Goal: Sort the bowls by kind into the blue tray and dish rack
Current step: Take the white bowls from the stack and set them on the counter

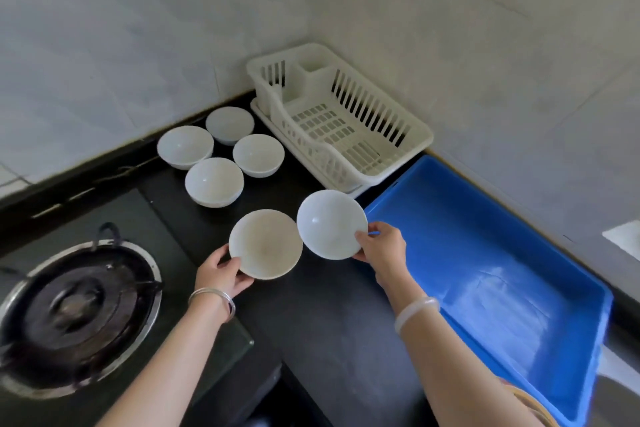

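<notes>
We are holding two bowls above the black counter at frame centre. The left hand is pinching the near rim of the cream bowl, thumb on top, fingers beneath. The right hand is pinching the white bowl likewise, and that bowl is tilting toward us. The two rims are nearly touching.

The blue tray is lying at right and the dish rack at upper centre. Four more bowls are waiting left of the rack.

Risks we are noting:
- edge-only grips letting a tilted bowl slip
- rims knocking together
- the two near-alike kinds getting swapped between containers
</notes>
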The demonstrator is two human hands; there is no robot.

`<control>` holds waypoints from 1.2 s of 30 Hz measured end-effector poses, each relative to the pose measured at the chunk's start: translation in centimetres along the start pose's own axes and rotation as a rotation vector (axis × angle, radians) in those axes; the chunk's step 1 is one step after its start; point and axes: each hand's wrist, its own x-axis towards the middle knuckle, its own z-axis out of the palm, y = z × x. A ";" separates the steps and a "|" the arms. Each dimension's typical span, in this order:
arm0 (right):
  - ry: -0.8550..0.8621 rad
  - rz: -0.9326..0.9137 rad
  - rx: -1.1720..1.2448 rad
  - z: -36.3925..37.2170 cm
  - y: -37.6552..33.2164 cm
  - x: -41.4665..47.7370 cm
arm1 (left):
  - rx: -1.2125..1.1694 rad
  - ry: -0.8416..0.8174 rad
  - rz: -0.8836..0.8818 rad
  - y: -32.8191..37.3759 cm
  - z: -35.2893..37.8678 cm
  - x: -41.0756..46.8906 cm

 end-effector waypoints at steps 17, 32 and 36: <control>-0.039 0.106 -0.005 8.8 -1.3 6.4 | -0.193 0.152 -0.045 1.3 -1.0 4.0; -0.099 0.209 0.204 10.4 -1.3 7.6 | -0.269 0.178 -0.065 1.2 0.1 4.0; -0.101 0.214 0.227 11.0 -1.7 7.9 | -0.264 0.180 -0.074 1.4 0.1 4.2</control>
